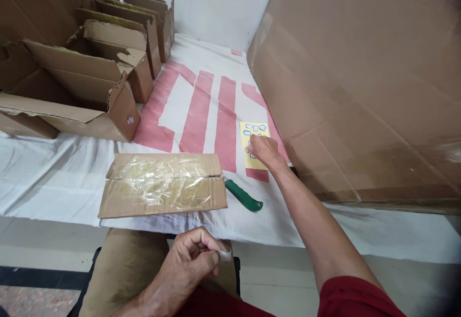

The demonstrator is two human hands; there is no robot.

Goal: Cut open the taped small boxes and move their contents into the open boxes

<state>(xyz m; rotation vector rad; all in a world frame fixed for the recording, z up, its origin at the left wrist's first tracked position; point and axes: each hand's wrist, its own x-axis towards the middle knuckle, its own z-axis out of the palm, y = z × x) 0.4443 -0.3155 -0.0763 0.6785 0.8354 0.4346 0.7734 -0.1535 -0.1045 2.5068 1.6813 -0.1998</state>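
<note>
My right hand (262, 150) reaches out over a yellow sticker sheet (254, 134) that carries several small white stickers; its fingertips are curled down on the sheet. My left hand (192, 259) is low, near my lap, pinching a small whitish scrap (225, 255) between thumb and fingers. A taped, closed cardboard box (163, 185) lies flat on the white cloth between the hands. A green utility knife (244, 196) lies just right of that box.
A very large cardboard box (360, 81) fills the right side. A row of several open small cardboard boxes (108, 77) lines the left. The table is covered by a white cloth with red stripes (198, 110).
</note>
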